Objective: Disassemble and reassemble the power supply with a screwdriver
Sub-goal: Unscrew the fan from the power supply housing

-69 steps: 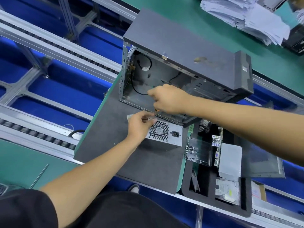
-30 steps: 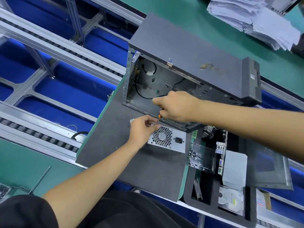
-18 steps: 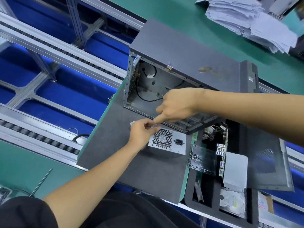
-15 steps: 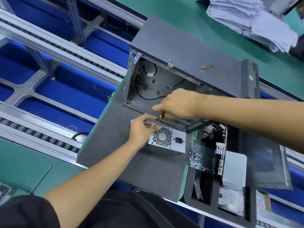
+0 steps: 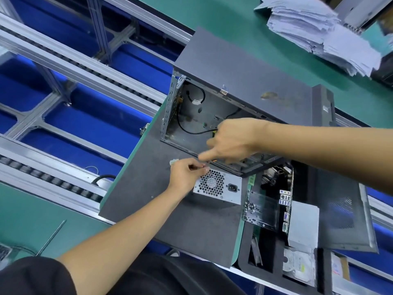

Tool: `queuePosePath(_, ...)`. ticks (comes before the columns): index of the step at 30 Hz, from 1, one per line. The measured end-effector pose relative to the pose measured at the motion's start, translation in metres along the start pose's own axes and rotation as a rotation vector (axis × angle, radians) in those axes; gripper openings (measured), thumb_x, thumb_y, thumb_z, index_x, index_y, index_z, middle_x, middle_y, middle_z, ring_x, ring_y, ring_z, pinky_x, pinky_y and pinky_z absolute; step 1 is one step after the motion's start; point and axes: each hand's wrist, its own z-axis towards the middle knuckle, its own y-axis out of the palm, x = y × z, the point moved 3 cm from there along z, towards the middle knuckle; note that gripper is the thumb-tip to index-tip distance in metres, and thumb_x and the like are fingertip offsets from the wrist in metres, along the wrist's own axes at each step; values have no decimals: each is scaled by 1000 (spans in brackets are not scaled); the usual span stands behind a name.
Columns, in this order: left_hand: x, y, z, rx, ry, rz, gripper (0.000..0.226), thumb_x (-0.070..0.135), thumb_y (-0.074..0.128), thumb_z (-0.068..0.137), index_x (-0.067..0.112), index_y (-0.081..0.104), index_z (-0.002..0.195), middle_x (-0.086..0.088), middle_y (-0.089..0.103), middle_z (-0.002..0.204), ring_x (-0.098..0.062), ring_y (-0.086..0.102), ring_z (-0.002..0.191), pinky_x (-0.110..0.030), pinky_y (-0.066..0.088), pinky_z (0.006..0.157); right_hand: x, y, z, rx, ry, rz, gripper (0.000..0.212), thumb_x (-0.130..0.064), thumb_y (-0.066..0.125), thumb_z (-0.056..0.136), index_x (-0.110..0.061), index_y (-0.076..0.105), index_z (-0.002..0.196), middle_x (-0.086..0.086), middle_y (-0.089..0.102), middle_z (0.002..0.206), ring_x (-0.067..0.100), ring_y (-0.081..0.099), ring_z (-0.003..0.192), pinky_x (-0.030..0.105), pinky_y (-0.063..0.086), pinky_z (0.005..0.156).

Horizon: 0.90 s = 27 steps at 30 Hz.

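A silver power supply [image 5: 221,189] with a round fan grille and a black socket lies on the grey mat [image 5: 191,220], just in front of the open computer case [image 5: 244,81]. My left hand [image 5: 187,173] rests on its upper left corner, fingers pinched there. A white connector [image 5: 173,161] pokes out beyond that hand. My right hand [image 5: 231,141] hovers over the case's front rim, forefinger stretched toward the left hand. A bit of orange screwdriver handle [image 5: 214,161] shows under it; the shaft is hidden.
A black foam tray [image 5: 246,248] to the right holds a circuit board, a grey box and a hard drive. A mesh side panel [image 5: 344,213] leans beside it. Stacked papers [image 5: 319,33] lie far right on the green bench. A conveyor rail [image 5: 63,184] runs along the left.
My right hand has shifted a little over the case rim and its forefinger now points out toward the left hand. My left hand has stayed on the power supply's corner.
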Motion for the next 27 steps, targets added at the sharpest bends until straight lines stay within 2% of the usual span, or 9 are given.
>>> queuePosePath(3,2,-1,2,-8,28,53,16,17,90,74,26,76,77,10,72,69,2,60,63,-20,49,58,-4,8,0,-33,-134,23,39,-14,37,100,-28,38,136,3,57,85,29,49,58,38,47,57)
queuePosePath(6,3,0,4,29,42,60,18,23,92,72,30,76,79,11,70,70,4,58,63,-8,46,60,-6,22,-1,13,445,521,5,-23,47,96,-23,43,99,1,57,75,31,53,66,35,39,56)
queuePosePath(10,-1,4,4,9,33,-15,16,20,89,76,29,76,77,21,71,66,8,63,64,-5,45,60,-13,33,2,34,922,1087,16,-18,52,88,-19,41,77,1,53,75,31,52,78,29,31,52)
queuePosePath(13,-2,2,4,-15,10,-7,12,20,89,76,21,77,78,20,71,66,10,63,62,-5,43,60,-11,20,3,49,672,814,18,-30,60,85,-22,44,81,-7,52,69,23,51,66,28,28,49)
queuePosePath(17,2,0,2,-16,-7,-2,13,20,89,77,14,79,83,6,74,74,7,60,60,-9,43,59,-5,8,0,-81,59,116,33,-15,42,97,-22,31,127,6,57,85,29,51,60,39,46,56)
queuePosePath(20,6,-1,0,-22,15,52,16,21,88,77,11,80,87,-1,73,73,-4,57,62,-13,43,57,-9,3,1,74,-83,84,40,-5,38,98,-23,16,127,10,56,79,31,54,56,42,50,56)
queuePosePath(22,7,-1,1,-4,13,65,15,20,89,76,12,80,85,1,70,71,-5,54,61,-10,40,54,-11,11,7,52,136,161,22,-14,41,97,-25,28,112,3,51,70,30,50,57,34,37,48)
queuePosePath(24,9,-1,1,9,14,57,16,19,90,74,15,80,85,1,70,73,-6,55,62,-8,40,53,-5,25,7,14,609,574,15,-17,51,90,-18,36,89,0,47,66,30,50,64,30,27,48)
queuePosePath(27,10,-1,1,18,33,55,16,21,91,73,21,80,84,3,73,77,-6,59,66,-11,45,58,-4,39,1,14,1070,1105,9,-12,56,78,-14,49,72,7,58,72,31,60,71,29,36,52)
